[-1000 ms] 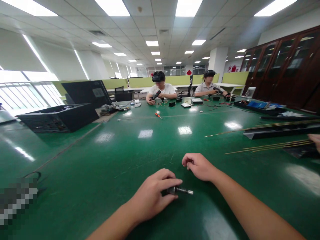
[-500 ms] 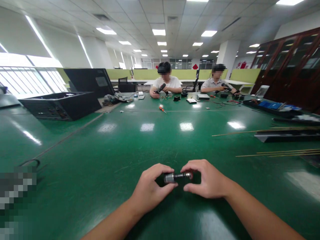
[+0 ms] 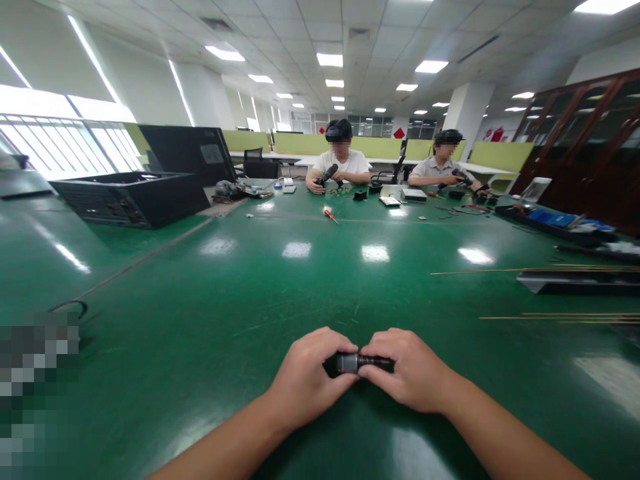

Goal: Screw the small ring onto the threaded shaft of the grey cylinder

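Note:
A small silver-and-black metal cylinder with a thin stepped shaft point(image 3: 349, 363) lies level between my hands, just over the green table point(image 3: 300, 293). My left hand point(image 3: 313, 380) curves around its thick silver end, thumb below and fingers above. My right hand point(image 3: 407, 370) pinches from the other side where the thick body meets the dark shaft, thumb and fingertips close to those of the left. The shaft's end runs into the right palm, partly in shadow. Exactly what kind of part it is, I cannot make out.
An orange screwdriver point(image 3: 330, 215) lies further off. An open black computer case point(image 3: 135, 200) stands at left. Thin brass rods point(image 3: 500, 271) and a dark metal channel point(image 3: 575, 283) are at right. Two people point(image 3: 343, 163) work with tools across the table among small parts.
My right hand has closed in from the shaft's far end to the middle of the part, and its fingers have narrowed. My left hand stays around the thick end. The view has shifted slightly.

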Demonstrator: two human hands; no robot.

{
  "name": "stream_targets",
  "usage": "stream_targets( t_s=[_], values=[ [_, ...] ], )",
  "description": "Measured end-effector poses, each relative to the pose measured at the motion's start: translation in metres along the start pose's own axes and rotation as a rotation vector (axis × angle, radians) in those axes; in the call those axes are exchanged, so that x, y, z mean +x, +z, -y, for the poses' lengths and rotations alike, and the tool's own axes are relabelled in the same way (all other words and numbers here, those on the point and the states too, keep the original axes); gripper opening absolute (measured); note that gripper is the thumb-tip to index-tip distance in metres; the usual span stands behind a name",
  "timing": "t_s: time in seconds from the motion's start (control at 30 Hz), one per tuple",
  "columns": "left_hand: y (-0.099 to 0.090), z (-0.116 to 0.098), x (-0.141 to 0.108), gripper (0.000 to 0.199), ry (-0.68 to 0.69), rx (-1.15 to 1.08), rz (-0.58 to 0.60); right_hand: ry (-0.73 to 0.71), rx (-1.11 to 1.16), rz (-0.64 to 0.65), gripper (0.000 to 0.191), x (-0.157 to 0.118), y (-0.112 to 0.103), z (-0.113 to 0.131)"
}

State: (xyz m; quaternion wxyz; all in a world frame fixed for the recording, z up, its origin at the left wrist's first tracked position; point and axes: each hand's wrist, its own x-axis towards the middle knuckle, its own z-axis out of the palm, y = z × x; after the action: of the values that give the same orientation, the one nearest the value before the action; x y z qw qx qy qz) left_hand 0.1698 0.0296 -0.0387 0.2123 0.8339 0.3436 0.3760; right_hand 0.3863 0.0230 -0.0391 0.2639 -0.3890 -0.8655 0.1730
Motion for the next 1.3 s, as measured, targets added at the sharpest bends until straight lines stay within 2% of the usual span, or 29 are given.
stream_targets(
  t_s=[0.97, 1.3],
  values=[
    [-0.0030, -0.0036, 0.0000, 0.024, 0.051, 0.082, -0.061, -0.050, -0.020, -0.006, 0.012, 0.0005, -0.0056, 0.0021],
    [-0.0034, -0.0035, -0.0007, 0.026, 0.024, 0.067, -0.062, -0.054, -0.026, -0.013, 0.011, 0.0006, -0.0054, 0.0023]
  ],
)
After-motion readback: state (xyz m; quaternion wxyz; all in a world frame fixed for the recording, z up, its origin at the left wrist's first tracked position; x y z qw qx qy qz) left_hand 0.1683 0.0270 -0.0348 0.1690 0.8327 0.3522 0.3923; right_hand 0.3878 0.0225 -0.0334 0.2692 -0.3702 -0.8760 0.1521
